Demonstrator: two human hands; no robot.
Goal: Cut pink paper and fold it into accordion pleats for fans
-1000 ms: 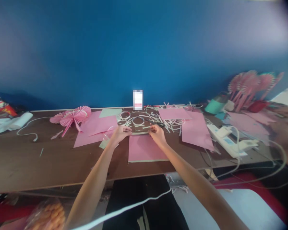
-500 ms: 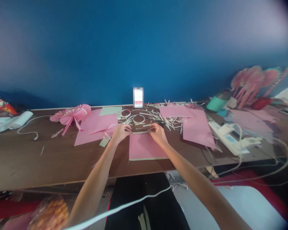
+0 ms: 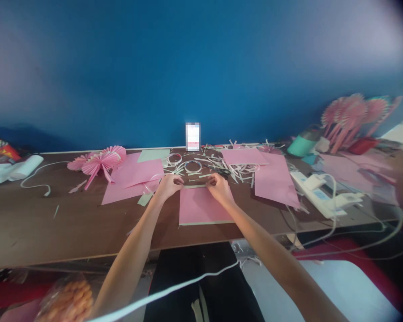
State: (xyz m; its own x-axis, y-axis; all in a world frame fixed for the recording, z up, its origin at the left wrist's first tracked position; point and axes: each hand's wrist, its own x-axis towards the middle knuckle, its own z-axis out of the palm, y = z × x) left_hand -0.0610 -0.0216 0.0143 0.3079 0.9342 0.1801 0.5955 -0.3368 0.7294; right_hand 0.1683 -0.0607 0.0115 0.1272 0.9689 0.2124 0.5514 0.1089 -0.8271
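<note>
A sheet of pink paper [image 3: 201, 208] lies on the brown table in front of me, with a pale strip along its near edge. Another narrow pale strip [image 3: 195, 186] runs along the far edge, between my two hands. At that strip's left end, my left hand [image 3: 169, 185] is closed, thumb and fingers pinched together. My right hand [image 3: 219, 186] pinches at the right end, its forearm crossing the sheet's right side. The exact grip of both fingertips is too small to make out. Just beyond my hands lies a roll of tape [image 3: 192, 167].
Scissors [image 3: 223, 171] lie among paper scraps [image 3: 243, 172]. Pink sheets [image 3: 277, 179] flank the work area; folded paper fans [image 3: 102, 161] lie left. A power strip [image 3: 317, 194] with cables sits right, near a green bottle [image 3: 302, 143]. A phone [image 3: 193, 136] leans on the wall.
The whole view has shifted very slightly to the left. My hands stay pinched at the far edge of the pink sheet.
</note>
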